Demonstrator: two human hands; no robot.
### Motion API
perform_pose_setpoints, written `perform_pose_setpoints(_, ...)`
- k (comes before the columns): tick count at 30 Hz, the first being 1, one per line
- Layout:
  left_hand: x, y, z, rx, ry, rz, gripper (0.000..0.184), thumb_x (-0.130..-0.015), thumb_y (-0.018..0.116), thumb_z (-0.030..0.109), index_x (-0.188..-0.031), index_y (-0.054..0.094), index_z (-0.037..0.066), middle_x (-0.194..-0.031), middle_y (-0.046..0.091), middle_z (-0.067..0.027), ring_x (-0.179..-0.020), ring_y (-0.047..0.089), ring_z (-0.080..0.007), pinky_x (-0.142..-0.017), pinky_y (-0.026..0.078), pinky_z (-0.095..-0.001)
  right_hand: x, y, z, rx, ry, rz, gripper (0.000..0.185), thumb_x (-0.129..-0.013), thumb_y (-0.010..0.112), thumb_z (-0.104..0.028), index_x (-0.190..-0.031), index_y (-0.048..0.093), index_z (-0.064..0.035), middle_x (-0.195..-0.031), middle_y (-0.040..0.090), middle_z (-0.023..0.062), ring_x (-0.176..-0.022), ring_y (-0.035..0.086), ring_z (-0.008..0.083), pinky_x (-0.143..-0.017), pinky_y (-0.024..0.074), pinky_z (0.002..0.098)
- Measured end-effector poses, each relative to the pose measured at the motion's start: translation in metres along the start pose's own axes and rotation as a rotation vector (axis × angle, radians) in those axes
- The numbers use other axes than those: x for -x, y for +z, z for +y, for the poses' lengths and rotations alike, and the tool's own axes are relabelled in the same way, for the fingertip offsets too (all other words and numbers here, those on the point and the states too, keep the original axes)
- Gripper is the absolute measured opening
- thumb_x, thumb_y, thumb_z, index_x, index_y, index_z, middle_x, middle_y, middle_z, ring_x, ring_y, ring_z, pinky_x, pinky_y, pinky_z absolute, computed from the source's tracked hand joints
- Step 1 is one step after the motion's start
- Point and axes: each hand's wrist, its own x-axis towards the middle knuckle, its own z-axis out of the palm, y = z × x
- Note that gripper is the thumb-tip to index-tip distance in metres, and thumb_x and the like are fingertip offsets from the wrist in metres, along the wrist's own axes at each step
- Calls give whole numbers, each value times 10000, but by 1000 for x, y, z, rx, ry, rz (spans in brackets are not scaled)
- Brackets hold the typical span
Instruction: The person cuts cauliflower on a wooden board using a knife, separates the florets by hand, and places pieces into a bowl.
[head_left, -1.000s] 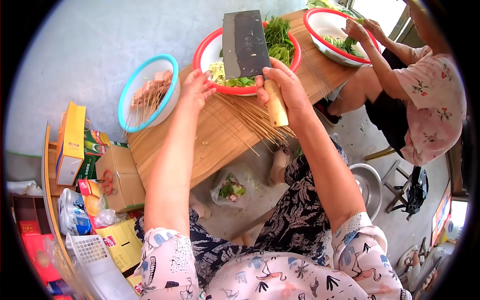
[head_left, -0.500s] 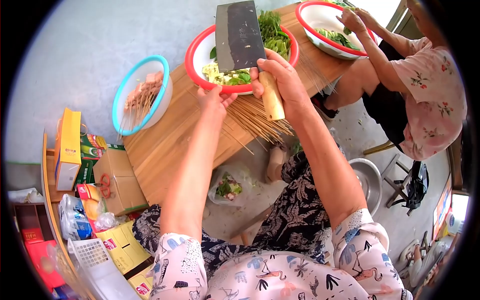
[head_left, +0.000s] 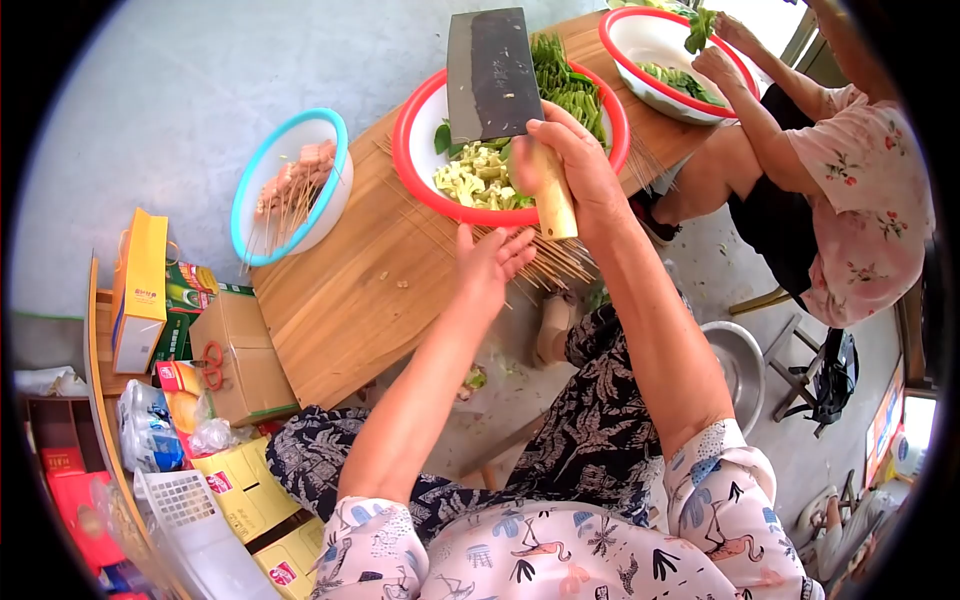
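In my right hand [head_left: 580, 165] I grip the wooden handle of a cleaver [head_left: 495, 80], its broad dark blade raised over a red-rimmed basin [head_left: 412, 185]. Pale chopped vegetable pieces [head_left: 480, 175] and long green leafy vegetables [head_left: 570, 90] fill that basin. Just below its near rim is my left hand [head_left: 490, 262], empty, with the fingers apart and the palm partly turned up. Thin wooden skewers [head_left: 550, 262] lie on the table under and beside the basin, close to my left fingers.
On the wooden table [head_left: 340, 300], a blue-rimmed basin [head_left: 340, 180] holds skewered pink meat. At upper right a co-worker [head_left: 850, 180] handles greens over another red-rimmed basin [head_left: 620, 60]. Cardboard boxes [head_left: 240, 360] and red scissors [head_left: 212, 365] are at left; a metal bowl [head_left: 735, 365] stands on the floor.
My left hand has come off the basin's rim and moved down and right, its fingers spreading. The basin sits further right and nearer. The cleaver has shifted slightly right.
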Motion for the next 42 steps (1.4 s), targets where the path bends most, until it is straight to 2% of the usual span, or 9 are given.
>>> perform_pose_setpoints(2, 8, -11, 13, -244, -100, 26, 320, -936, 604, 146, -1225, 494, 62, -1038, 632, -132, -837, 680, -253, -635, 576, -326, -1, -4, 0, -12, -11, 9, 171, -934, 501, -106, -1081, 554, -37, -759, 586, 58, -552, 553, 136, -515, 469, 263)
perform_pose_setpoints(6, 6, -31, 55, -830, 51, 35, 159, -933, 599, 161, -979, 645, 16, -782, 644, -51, -760, 682, -143, -496, 512, -282, -3, -12, -1, -55, -25, -41, 169, -938, 495, -106, -1081, 553, -39, -752, 585, 58, -550, 553, 136, -520, 472, 260)
perform_pose_setpoints(8, -14, -27, 74, -1111, 513, 91, 201, -914, 622, 188, -822, 668, 16, -597, 599, -32, -696, 673, -165, -516, 487, -296, -4, -15, -2, -73, -17, -27, 162, -943, 489, -109, -1076, 554, -43, -757, 586, 60, -550, 552, 140, -524, 477, 266)
perform_pose_setpoints(14, -102, -15, 87, -1486, 891, -85, 160, -813, 638, 108, -966, 680, 82, -902, 655, -135, -856, 647, -324, -769, 514, -395, -4, -14, -3, -87, -9, 68, 202, -944, 481, -106, -1126, 534, -37, -774, 586, 71, -559, 554, 149, -518, 477, 275)
perform_pose_setpoints(18, -139, -6, 67, -1656, 871, -263, 282, -770, 625, 48, -1041, 670, 115, -1081, 618, -138, -994, 616, -313, -839, 503, -423, -7, -17, -5, -46, -6, 26, 218, -944, 488, -111, -1142, 535, -32, -775, 585, 70, -563, 555, 143, -521, 476, 273)
perform_pose_setpoints(22, -151, -5, 49, -1782, 838, -233, 337, -756, 627, 39, -1077, 659, 134, -1058, 631, -116, -1052, 594, -318, -895, 486, -440, -7, -14, -6, -34, -19, 76, 225, -945, 494, -114, -1148, 539, -29, -775, 583, 66, -564, 553, 136, -524, 476, 270)
perform_pose_setpoints(29, -153, 12, 39, -1858, 820, -190, 188, -743, 622, 37, -915, 677, 92, -909, 668, -141, -947, 636, -336, -826, 509, -454, -5, -15, -7, -14, 0, 11, 245, -948, 490, -131, -1171, 513, -32, -785, 578, 60, -564, 527, 139, -542, 452, 256)
perform_pose_setpoints(35, -184, -13, 34, -1579, 807, -195, 109, -702, 659, 50, -806, 687, 62, -831, 664, -168, -827, 652, -351, -713, 516, -442, -3, -17, -5, 8, 18, 2, 227, -946, 498, -126, -1156, 510, -42, -792, 575, 57, -569, 528, 136, -550, 447, 261)
perform_pose_setpoints(42, -162, -15, 81, -1158, 590, -116, 154, -682, 746, 78, -814, 673, 48, -734, 649, -71, -649, 633, -166, -608, 491, -314, -4, -15, -1, 4, 12, 10, 227, -939, 502, -117, -1148, 546, -39, -775, 588, 54, -569, 551, 122, -521, 466, 263)
